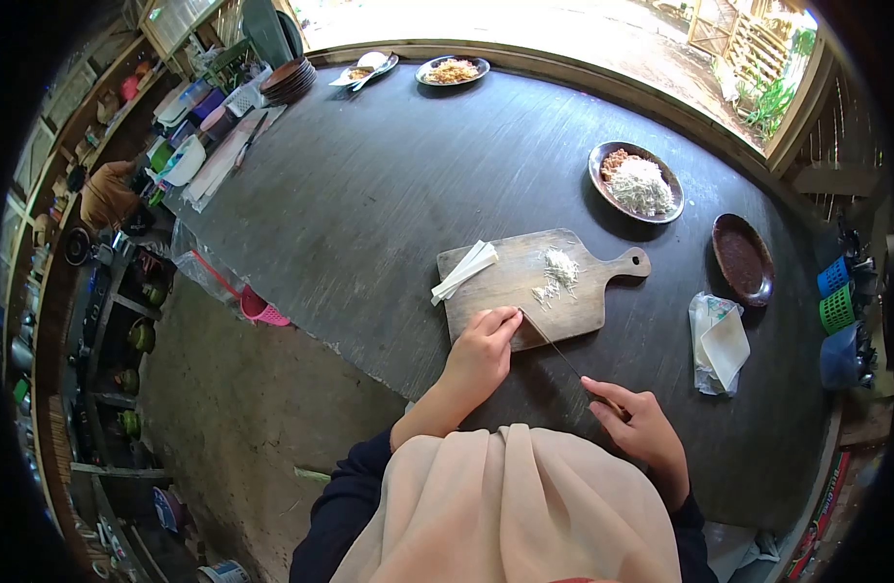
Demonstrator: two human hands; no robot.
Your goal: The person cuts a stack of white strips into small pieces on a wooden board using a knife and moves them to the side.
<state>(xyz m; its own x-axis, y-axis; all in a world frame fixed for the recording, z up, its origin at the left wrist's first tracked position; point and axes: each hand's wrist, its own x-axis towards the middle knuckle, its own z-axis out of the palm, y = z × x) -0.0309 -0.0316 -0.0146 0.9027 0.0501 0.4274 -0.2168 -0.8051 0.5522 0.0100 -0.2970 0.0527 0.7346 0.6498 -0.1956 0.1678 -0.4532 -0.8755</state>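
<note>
My right hand [641, 428] is wrapped round the handle of a knife [560, 352], whose thin blade slants up and left over the front edge of the wooden cutting board [588, 306]. At the blade's tip, the fingers of my left hand [481, 348] are pinched together against the metal. White sticks [464, 271], cut long and thin, lie stacked on the board's left side. A small heap of fine white shreds [560, 269] rests right of them, with some scattered below.
Behind the board stands a dark bowl [596, 180] with white shreds and reddish food. An oval stone mortar [743, 259] and white sheets on plastic [721, 345] lie to the right. Plates of food [453, 71] and stacked brown plates [287, 81] sit at the back left.
</note>
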